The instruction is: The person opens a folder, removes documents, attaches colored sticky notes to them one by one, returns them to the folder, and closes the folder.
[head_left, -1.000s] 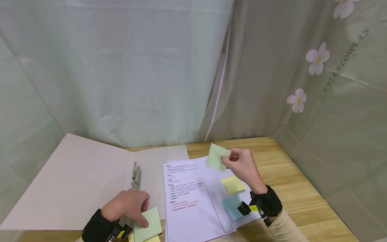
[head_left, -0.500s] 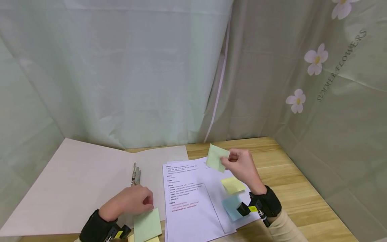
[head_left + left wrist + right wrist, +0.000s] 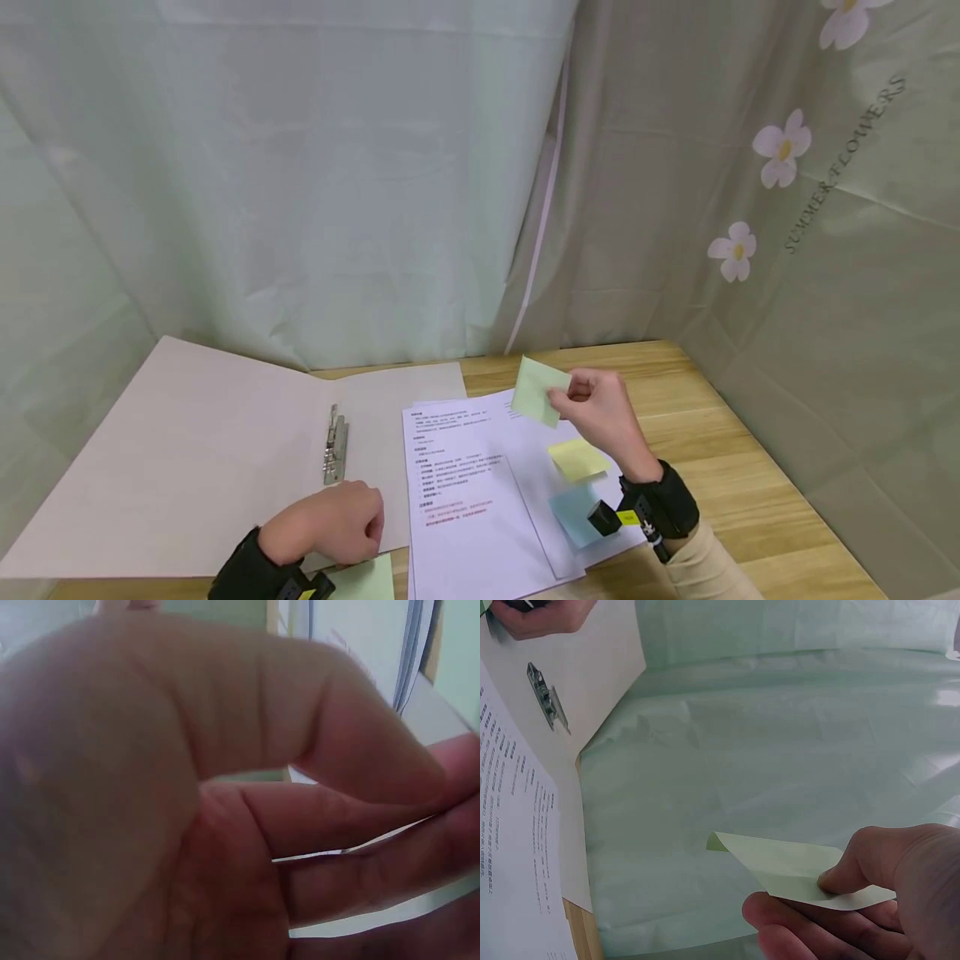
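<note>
A pale green sticky note (image 3: 538, 390) is pinched between the thumb and fingers of my right hand (image 3: 600, 408), raised over the printed sheets; one corner curls in the right wrist view. My left hand (image 3: 333, 525), back upward and fingers bent, is at the far edge of a green sticky-note pad (image 3: 365, 578) at the bottom of the head view. In the left wrist view, the thumb (image 3: 360, 742) bends across loosely curved fingers, with nothing visible held between them. Below my right hand, a yellow sticky note (image 3: 577, 460) and a blue one (image 3: 576, 517) lie on the papers.
An open white folder (image 3: 187, 467) with a metal clip (image 3: 335, 446) covers the table's left side. Printed sheets (image 3: 465, 533) lie beside it, overlapping its right panel. The wooden table (image 3: 720, 467) meets a curtain (image 3: 337, 208) at the back.
My left hand lifts off the green pad's surface, then comes down at its far edge. The pad has shifted nearer to me. My right hand stays almost still with its note.
</note>
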{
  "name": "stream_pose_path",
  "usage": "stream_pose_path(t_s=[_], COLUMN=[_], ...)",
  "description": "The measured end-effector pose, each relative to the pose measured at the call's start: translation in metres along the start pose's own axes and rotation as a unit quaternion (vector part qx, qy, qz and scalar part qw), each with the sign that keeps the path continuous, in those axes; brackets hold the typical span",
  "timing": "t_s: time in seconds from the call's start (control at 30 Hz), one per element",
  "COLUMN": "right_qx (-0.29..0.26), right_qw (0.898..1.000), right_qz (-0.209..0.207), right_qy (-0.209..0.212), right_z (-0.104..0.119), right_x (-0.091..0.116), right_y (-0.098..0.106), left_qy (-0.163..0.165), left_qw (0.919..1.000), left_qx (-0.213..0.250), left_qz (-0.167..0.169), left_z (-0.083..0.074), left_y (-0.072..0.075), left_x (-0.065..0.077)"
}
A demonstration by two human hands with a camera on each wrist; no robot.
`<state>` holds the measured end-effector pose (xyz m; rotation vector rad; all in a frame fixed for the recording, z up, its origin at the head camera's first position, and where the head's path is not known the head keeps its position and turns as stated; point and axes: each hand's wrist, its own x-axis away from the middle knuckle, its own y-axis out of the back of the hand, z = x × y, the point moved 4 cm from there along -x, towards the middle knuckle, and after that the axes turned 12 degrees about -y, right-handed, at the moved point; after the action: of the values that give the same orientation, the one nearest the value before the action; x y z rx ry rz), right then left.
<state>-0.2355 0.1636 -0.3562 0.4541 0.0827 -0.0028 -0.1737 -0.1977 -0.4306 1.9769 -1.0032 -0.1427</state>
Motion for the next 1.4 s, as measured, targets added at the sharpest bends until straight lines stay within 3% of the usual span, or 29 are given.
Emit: stream_pose_path(t_s=[0.17,0.27,0.5,0.6,0.7,0.77,0.8,0.97,1.0,1.07,1.17,1.27,1.33,1.4], right_qx=[0.003,0.007,0.014,0.017,0.014,0.014,0.014,0.025,0.027,0.031,0.039,0.067,0.097,0.133], right_qw=[1.0,1.0,0.999,0.998,0.998,0.998,0.998,0.996,0.996,0.995,0.992,0.979,0.959,0.93], right_qz=[-0.002,-0.004,-0.011,-0.015,-0.017,-0.017,-0.017,-0.022,-0.022,-0.019,-0.012,-0.022,-0.04,-0.064], right_qy=[-0.001,0.004,0.038,0.056,0.066,0.066,0.066,0.079,0.083,0.092,0.119,0.191,0.262,0.337], right_z=[0.001,0.002,0.007,0.009,0.009,0.009,0.009,0.012,0.012,0.013,0.015,0.02,0.026,0.03], right_x=[0.0,0.001,0.005,0.008,0.01,0.009,0.009,0.008,0.008,0.009,0.011,0.017,0.023,0.029], right_y=[0.0,0.0,0.003,0.003,0.002,0.002,0.002,0.002,0.001,0.001,-0.001,-0.004,-0.008,-0.013], left_qy=[0.001,-0.016,-0.079,-0.079,-0.057,-0.044,-0.041,-0.068,-0.073,-0.075,-0.066,-0.062,-0.064,-0.068], left_qw=[1.0,0.9995,0.9859,0.9786,0.968,0.9536,0.9427,0.8676,0.857,0.8464,0.8495,0.8559,0.8606,0.8639], left_qx=[0.003,-0.001,-0.079,-0.1,-0.113,-0.122,-0.126,-0.131,-0.127,-0.115,-0.091,-0.067,-0.056,-0.045], left_qz=[-0.006,-0.025,-0.125,-0.161,-0.216,-0.272,-0.307,-0.475,-0.494,-0.515,-0.516,-0.509,-0.502,-0.497], left_z=[-0.003,-0.006,-0.025,-0.037,-0.048,-0.056,-0.059,-0.072,-0.073,-0.075,-0.078,-0.082,-0.086,-0.09], left_y=[-0.001,0.004,0.024,0.031,0.04,0.047,0.051,0.069,0.071,0.074,0.074,0.072,0.069,0.067], left_x=[0.001,0.0,-0.008,-0.008,-0.004,0.0,0.002,0.014,0.014,0.012,0.005,-0.003,-0.008,-0.014])
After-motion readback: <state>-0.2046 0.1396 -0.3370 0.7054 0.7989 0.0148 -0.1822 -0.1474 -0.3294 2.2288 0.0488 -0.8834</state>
